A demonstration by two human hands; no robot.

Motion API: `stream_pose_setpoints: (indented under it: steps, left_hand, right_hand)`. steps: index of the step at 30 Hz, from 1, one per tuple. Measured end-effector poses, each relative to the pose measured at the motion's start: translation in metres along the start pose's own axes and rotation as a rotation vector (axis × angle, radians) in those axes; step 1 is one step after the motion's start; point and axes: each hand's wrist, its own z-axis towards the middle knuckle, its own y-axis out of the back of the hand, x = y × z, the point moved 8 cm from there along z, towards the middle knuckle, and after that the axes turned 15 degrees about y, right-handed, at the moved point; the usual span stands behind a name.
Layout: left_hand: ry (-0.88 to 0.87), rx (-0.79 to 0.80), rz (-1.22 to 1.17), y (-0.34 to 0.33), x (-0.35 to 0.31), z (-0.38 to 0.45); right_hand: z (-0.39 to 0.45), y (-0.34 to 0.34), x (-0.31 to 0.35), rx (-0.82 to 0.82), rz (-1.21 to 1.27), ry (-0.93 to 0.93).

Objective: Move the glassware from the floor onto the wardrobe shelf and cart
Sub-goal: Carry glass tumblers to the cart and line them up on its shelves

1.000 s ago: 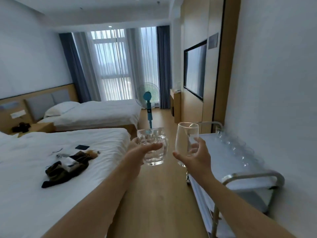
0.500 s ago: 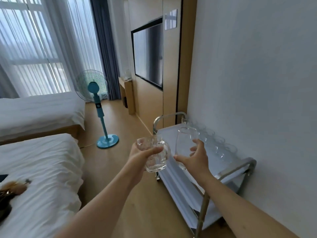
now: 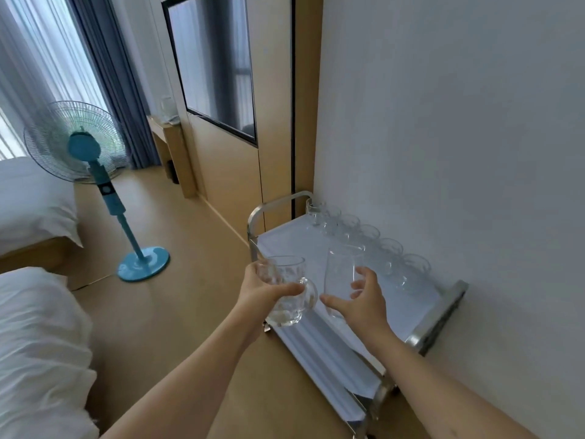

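My left hand (image 3: 259, 289) grips a clear glass mug (image 3: 286, 291) with a handle, held just off the near left edge of the metal cart (image 3: 443, 315). My right hand (image 3: 364, 304) holds a tall clear glass (image 3: 342, 274) above the cart's white top shelf. Along the wall side of that shelf stands a row of several clear glass cups (image 3: 367, 237). The cart's lower shelf shows below the top one.
A white wall (image 3: 459, 122) runs right behind the cart. A blue standing fan (image 3: 95, 172) is on the wooden floor to the left, near two white beds (image 3: 34, 343). A dark TV (image 3: 218, 64) hangs on a wood panel beyond the cart.
My view has turned right and down toward the cart and come closer. Both hands with their glasses now hang over the cart's near end, lower than before.
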Motion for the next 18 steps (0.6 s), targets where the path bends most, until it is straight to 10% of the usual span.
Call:
stream_pose_setpoints:
  steps: [18]
  left_hand:
    - [0.097, -0.186, 0.482, -0.008, -0.035, 0.32]
  right_hand:
    - [0.235, -0.104, -0.129, -0.024, 0.053, -0.163]
